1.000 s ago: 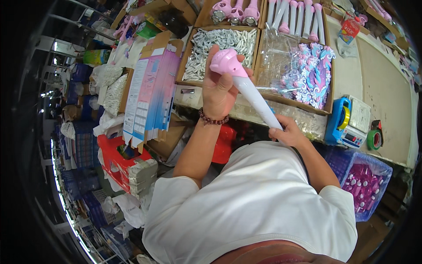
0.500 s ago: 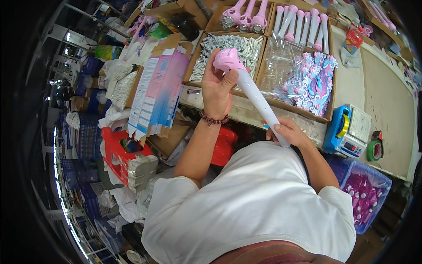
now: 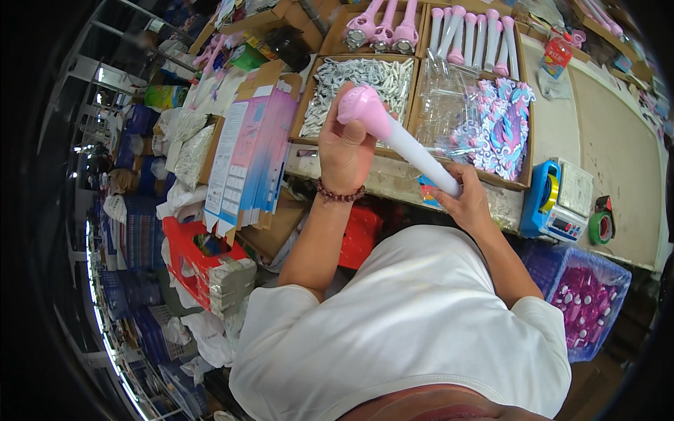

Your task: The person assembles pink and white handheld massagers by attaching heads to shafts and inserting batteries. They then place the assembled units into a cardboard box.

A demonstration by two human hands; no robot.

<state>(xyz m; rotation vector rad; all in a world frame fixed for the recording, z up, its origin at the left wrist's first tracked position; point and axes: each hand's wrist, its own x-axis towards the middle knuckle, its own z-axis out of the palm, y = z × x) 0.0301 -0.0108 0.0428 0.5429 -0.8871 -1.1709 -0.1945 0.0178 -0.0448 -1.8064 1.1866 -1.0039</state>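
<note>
While our left hand [image 3: 344, 144] wraps its fingers [image 3: 335, 112] closed around the pink head end of the wand toy [image 3: 393, 133], our right hand [image 3: 467, 200] grips the lower end of its white tube, fingers curled shut on it. Wand toy is tilted, pink head up-left, white shaft running down-right between the two hands, held above the near edge of the workbench [image 3: 618, 140]. Bead bracelet [image 3: 340, 195] sits on our left wrist.

Behind the wand, cardboard trays on the bench:
- tray of small white parts [image 3: 358, 77], right behind our left hand
- tray of clear plastic sleeves [image 3: 442, 98], with colourful printed cards [image 3: 502, 130] in its right part
- further back, finished pink wands [image 3: 382, 28] and a row of white tubes with pink caps [image 3: 470, 35]

Right of our right hand, near the bench edge: blue scale [image 3: 554, 200], then a green tape roll [image 3: 600, 228] just beside it. Below the bench on the right, a blue crate [image 3: 604, 281] holds small pink pieces [image 3: 579, 298].

Left of our left arm: stack of flat pink-and-blue cartons [image 3: 249, 158] standing on edge, a red crate [image 3: 186, 256] below it, bags and blue baskets [image 3: 140, 228] further left. Details out there are too warped to call.
</note>
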